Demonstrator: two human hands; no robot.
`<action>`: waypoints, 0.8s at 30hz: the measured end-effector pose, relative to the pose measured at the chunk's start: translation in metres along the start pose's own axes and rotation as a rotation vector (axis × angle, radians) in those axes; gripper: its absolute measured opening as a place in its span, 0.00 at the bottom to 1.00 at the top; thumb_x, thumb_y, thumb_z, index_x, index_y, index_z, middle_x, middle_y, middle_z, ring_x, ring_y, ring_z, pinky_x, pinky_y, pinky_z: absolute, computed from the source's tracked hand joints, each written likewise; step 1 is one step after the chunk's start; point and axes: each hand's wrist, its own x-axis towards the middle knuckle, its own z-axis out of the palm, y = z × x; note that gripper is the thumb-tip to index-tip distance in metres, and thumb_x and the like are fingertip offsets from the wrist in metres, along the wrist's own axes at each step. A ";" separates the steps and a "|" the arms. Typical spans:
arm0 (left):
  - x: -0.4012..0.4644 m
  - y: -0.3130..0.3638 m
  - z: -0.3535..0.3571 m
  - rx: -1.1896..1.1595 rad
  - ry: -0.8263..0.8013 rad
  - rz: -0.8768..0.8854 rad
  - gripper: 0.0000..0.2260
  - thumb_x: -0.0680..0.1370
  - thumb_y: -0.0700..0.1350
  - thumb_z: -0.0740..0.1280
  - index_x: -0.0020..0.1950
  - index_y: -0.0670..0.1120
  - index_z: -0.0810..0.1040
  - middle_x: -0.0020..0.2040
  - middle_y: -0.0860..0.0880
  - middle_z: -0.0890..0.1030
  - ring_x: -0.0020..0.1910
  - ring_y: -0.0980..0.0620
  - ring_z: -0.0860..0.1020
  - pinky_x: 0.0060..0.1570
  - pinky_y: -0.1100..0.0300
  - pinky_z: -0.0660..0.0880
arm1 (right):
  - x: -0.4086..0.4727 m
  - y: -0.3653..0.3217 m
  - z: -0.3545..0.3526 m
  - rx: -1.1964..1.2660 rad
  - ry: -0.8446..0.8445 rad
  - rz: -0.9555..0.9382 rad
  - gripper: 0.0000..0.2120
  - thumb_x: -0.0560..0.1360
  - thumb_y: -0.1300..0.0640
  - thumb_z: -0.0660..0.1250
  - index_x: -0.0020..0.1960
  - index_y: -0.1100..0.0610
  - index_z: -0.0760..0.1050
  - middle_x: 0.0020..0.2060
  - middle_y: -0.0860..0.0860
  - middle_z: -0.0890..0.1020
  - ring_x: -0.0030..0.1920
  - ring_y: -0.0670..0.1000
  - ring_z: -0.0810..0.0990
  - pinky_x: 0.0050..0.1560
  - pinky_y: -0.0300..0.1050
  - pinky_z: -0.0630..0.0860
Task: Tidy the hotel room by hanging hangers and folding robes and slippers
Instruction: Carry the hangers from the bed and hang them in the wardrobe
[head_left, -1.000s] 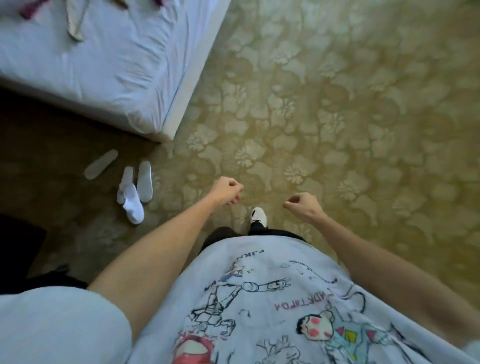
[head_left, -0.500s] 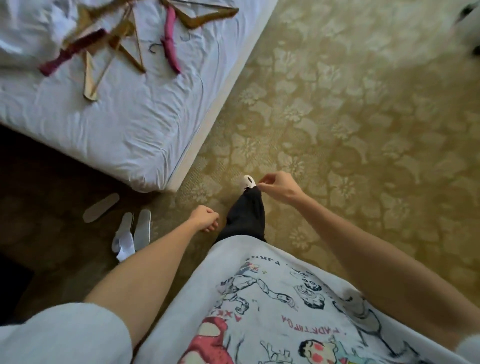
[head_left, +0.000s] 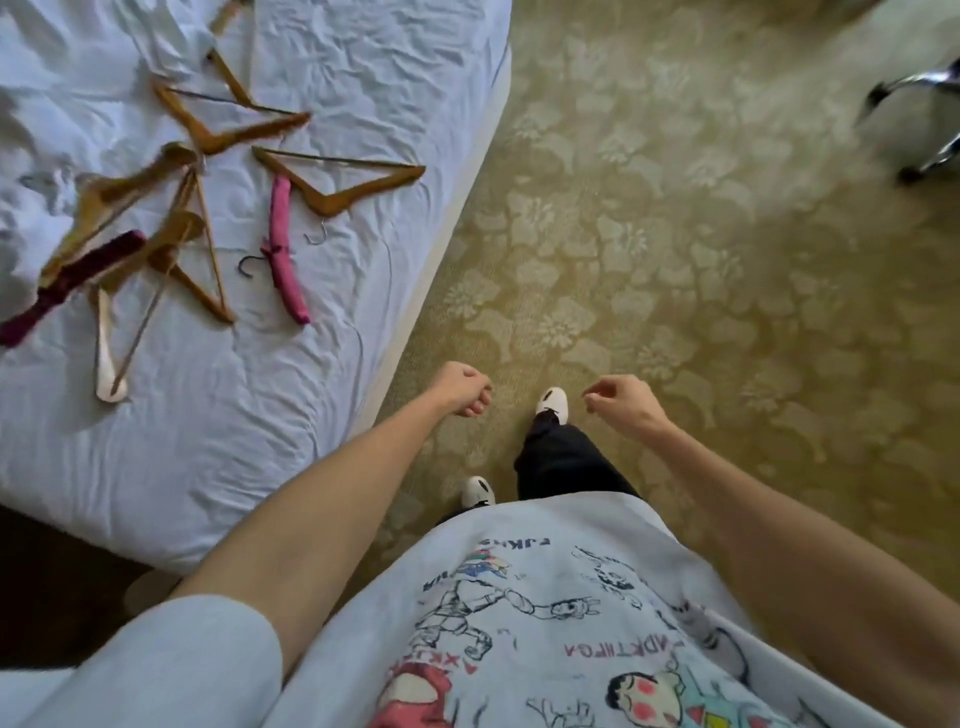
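Several stiff, light brown wooden hangers (head_left: 337, 182) lie tangled on the white bed (head_left: 322, 389); I'd grip one by its shoulder. Left hand (head_left: 462, 387) curled empty, right hand (head_left: 626, 405) loosely curled, empty.

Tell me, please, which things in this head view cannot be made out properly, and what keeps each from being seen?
- Dark red hanger, head view: motion blur smears it, and the left edge cuts its far end.
- Wooden hanger pile: overlapping and blurred, so the count is unclear.
- Chrome-legged furniture: cut off by the right edge, blurred; its kind is unclear.
- Top wooden hanger: cut by the top edge.
- Robes: none in view.
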 end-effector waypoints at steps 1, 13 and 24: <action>0.019 0.029 -0.001 0.004 -0.011 0.025 0.07 0.82 0.39 0.64 0.49 0.39 0.81 0.37 0.45 0.82 0.30 0.51 0.78 0.26 0.63 0.73 | 0.020 0.005 -0.016 0.005 0.007 0.037 0.09 0.76 0.57 0.66 0.51 0.57 0.84 0.43 0.49 0.86 0.47 0.50 0.83 0.47 0.42 0.77; 0.209 0.295 -0.070 0.082 0.031 0.004 0.09 0.82 0.39 0.63 0.55 0.36 0.81 0.38 0.45 0.82 0.30 0.52 0.77 0.29 0.62 0.74 | 0.289 -0.075 -0.213 -0.054 -0.049 0.033 0.08 0.78 0.59 0.65 0.50 0.56 0.83 0.43 0.51 0.85 0.40 0.49 0.82 0.38 0.41 0.78; 0.294 0.304 -0.168 -0.084 0.197 -0.226 0.10 0.82 0.42 0.62 0.52 0.37 0.80 0.42 0.43 0.83 0.38 0.47 0.81 0.38 0.60 0.78 | 0.468 -0.298 -0.263 -0.206 -0.207 -0.466 0.11 0.76 0.59 0.65 0.52 0.54 0.85 0.48 0.50 0.86 0.48 0.50 0.84 0.51 0.48 0.82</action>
